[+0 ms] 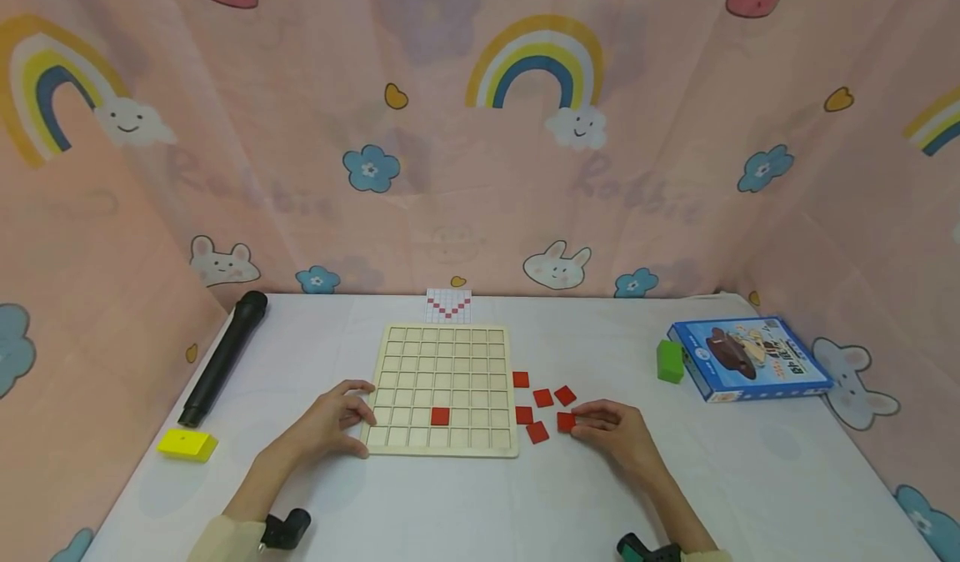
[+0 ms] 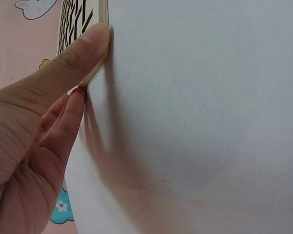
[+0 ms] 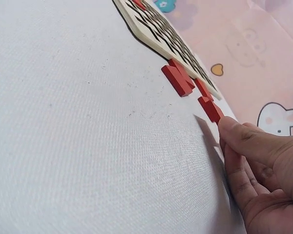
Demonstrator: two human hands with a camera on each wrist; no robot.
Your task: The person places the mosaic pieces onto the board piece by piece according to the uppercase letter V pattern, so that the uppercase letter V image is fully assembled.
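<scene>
Curtained tabletop booth; pink cartoon-print backdrop point(image 1: 465, 199) L, R & rear; white tbl point(image 1: 442, 512)

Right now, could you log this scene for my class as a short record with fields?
Left grip: holds the gridded board at its left edge
Right grip: pinches a red tile
In a cell: another red tile, second row from near edge
Loose: five other red tiles, right of board
Pattern card: red V, beyond board
Left side: black rod, yellow block
Right side: green block, blue box

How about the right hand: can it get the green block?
Probably yes: nothing stands between the right hand and the green block, though the red tile it pinches may hinder gripping.
</scene>
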